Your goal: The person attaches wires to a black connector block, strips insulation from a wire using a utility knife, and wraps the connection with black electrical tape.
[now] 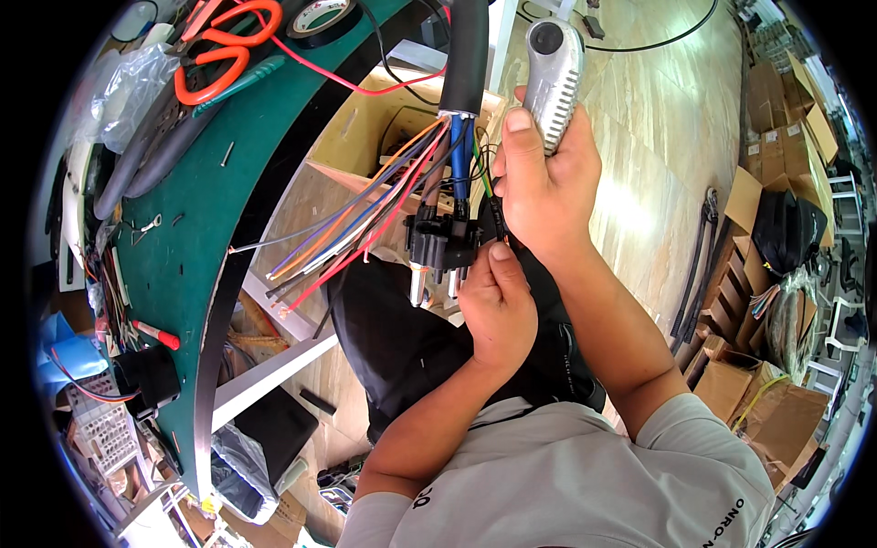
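A thick black cable (464, 64) hangs from the top, its cut end fanned into several thin coloured wires (365, 205) on the left and heavier blue wires (459, 160) running down. These blue wires enter a black plug connector (438, 239) with metal pins below. My left hand (498, 306) is closed beside the connector, thumb and forefinger pinching a thin dark wire (498, 224). Above it, my right hand (548, 183) grips a grey tool (553, 78) with a rounded end, a black round knob and a ridged edge; its working end is hidden in the hand.
On the left, a green-topped bench (183, 247) carries orange-handled scissors (224, 73), black tape (320, 18) and a red marker (155, 334). A wooden box (352, 142) stands behind the wires. Cardboard boxes (731, 384) line the right. Near the bench's foot is a lined bin (242, 475).
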`<state>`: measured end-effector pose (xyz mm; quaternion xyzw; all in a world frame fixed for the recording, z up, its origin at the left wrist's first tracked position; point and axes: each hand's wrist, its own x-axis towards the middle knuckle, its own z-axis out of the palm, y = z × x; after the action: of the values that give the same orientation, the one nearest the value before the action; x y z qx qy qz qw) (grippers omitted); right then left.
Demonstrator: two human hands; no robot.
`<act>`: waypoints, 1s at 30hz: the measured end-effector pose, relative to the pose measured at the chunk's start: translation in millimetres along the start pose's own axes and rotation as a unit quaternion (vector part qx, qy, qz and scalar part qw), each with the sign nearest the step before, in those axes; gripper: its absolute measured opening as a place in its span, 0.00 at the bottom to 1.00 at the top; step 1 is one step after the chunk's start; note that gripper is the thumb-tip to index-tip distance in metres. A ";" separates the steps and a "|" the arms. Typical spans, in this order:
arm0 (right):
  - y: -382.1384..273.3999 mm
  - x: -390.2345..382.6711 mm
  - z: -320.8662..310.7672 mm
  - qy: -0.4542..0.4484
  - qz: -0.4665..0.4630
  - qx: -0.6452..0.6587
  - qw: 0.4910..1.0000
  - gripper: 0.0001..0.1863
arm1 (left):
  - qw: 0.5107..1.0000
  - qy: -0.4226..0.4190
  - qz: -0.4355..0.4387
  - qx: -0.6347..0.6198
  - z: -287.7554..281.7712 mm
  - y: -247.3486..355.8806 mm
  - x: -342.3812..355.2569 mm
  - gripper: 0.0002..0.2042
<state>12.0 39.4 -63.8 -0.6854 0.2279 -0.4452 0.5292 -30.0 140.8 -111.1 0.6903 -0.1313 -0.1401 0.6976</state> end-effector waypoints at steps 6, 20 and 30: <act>-0.2 6.1 2.0 0.004 -0.005 0.037 0.999 0.18 | 0.999 -0.021 -0.024 0.000 -2.5 3.6 -1.4 0.19; -5.1 -2.3 -5.3 -0.023 0.029 0.007 0.999 0.18 | 0.999 -0.005 -0.016 -0.038 0.3 -2.2 -1.4 0.18; 2.2 0.7 -1.2 -0.005 0.010 -0.003 1.000 0.20 | 1.000 -0.011 0.011 0.025 -2.2 -6.9 -0.3 0.16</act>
<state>11.6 37.4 -65.5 -0.6870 0.2331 -0.4357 0.5327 -29.5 142.9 -118.0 0.7042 -0.1501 -0.1363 0.6804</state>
